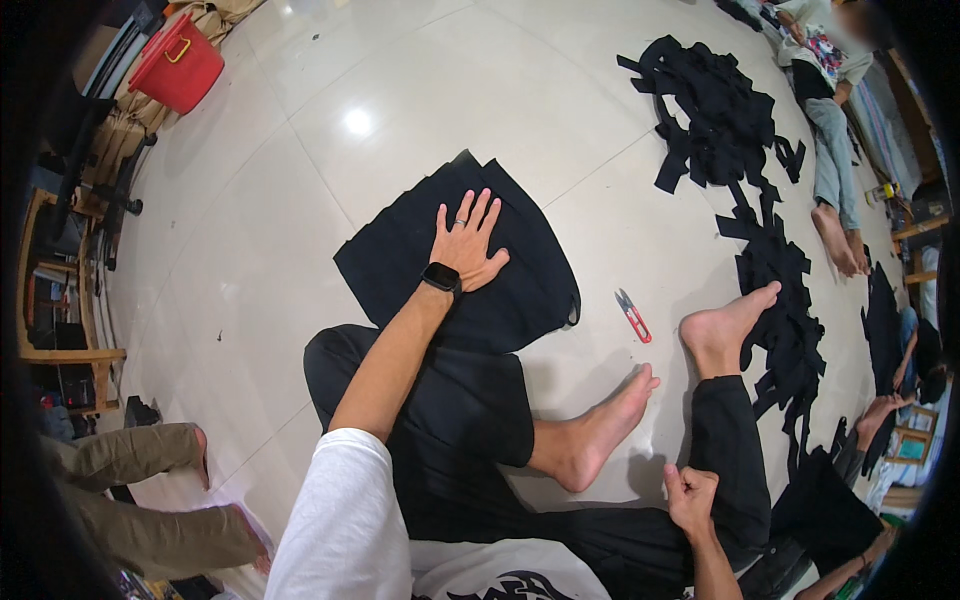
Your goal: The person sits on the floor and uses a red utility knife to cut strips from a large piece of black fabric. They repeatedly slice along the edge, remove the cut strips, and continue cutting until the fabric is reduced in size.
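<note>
I can't see inside my tightly curled right grip (690, 497); my left grip (468, 243), fingers spread flat, hides part of the black cloth (530, 275) beneath it on the floor (260, 230).

Black cloth (528, 275), red-handled snips (634, 319), red tub (178, 68)

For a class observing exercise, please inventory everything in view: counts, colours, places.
Layered cloth: one pile, black, centre
Snips: one, red, right of layered cloth
Cloth strips: many, black, right side
Bucket: one, red, upper left
Tiled floor: one, pale, throughout
Wooden furniture: several, brown, side edges
Edge clutter: uncountable, mixed colours, rim
Other people: at least three, mixed clothing, both sides
Watch: one, black, left wrist
Shirt: one, mainly white, bottom
Trousers: one pair, black, lower centre
Feet: two, bare, right of centre
Left hand: one, bare, on layered cloth
Right hand: one, bare, lower right
</note>
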`<state>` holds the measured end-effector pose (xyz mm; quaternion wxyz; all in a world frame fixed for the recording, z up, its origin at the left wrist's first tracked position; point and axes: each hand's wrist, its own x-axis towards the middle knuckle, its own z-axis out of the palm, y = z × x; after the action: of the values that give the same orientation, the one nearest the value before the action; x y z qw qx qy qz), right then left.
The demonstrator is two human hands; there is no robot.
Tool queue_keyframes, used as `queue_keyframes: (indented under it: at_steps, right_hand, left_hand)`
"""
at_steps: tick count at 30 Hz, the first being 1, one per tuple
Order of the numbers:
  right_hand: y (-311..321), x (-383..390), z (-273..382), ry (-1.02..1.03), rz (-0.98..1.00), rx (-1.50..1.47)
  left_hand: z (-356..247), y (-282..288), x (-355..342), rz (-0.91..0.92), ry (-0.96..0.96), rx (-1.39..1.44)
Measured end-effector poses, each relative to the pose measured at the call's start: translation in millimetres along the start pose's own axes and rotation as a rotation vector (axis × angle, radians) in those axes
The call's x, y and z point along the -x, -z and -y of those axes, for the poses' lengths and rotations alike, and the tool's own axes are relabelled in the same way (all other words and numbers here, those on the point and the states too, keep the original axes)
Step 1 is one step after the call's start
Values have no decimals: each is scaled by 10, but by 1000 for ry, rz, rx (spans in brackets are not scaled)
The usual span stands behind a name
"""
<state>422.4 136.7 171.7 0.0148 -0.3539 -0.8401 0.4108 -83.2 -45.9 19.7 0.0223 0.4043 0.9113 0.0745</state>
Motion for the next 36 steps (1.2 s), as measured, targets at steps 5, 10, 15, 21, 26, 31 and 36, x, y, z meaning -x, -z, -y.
queue_keyframes:
  at_steps: [5,10,15,21,26,31,36]
  right_hand:
    - [-45,-242,242,-329,977,-217]
    - [-868,-1199,1161,81,609,-896]
    - [-1108,-2395,1511,303,407,395]
    - [-1382,-2325,1090,128,650,-253]
    - [-1581,-2252,986,472,-5,327]
    - [-1545,-2116,940,332,197,582]
    - [-1552,-2082,929,324,250,438]
  left_hand:
    - [-8,-11,7,-17,-26,-27]
    - [-14,-13,13,8,-18,-34]
    - [-8,21,-13,18,-15,-21]
    - [8,2,22,-12,-20,14]
    - [1,9,28,-32,-23,27]
    - [2,25,9,-25,-15,49]
    - [172,91,-137,19,9,146]
